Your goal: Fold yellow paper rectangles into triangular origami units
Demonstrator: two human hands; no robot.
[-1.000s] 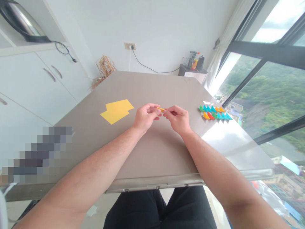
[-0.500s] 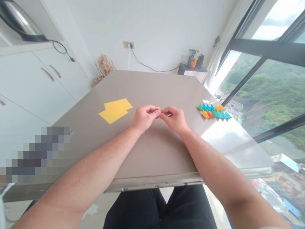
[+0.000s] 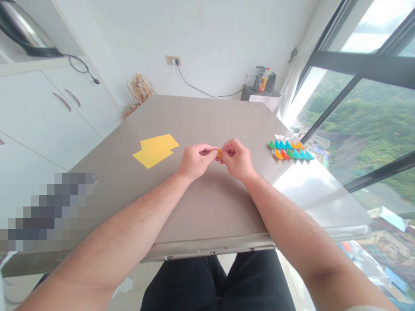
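Observation:
Both hands meet over the middle of the grey table (image 3: 207, 207). My left hand (image 3: 194, 160) and my right hand (image 3: 236, 159) pinch a small folded orange-yellow paper piece (image 3: 218, 153) between their fingertips; most of it is hidden by the fingers. Two yellow paper sheets (image 3: 156, 149) lie flat and overlapping to the left of my left hand. To the right of my right hand, several small folded paper triangles (image 3: 291, 150) in green, teal, orange and red sit in two rows.
The table's right edge runs along a large window (image 3: 363, 112). White cabinets (image 3: 48, 116) stand to the left. A power cord (image 3: 201, 90) hangs from a wall socket behind the table, beside a dried plant (image 3: 138, 90). A small stand with bottles (image 3: 262, 86) is at the back right.
My hands have drawn closer together and the paper piece now shows shorter between the fingertips. Nothing else on the table has moved.

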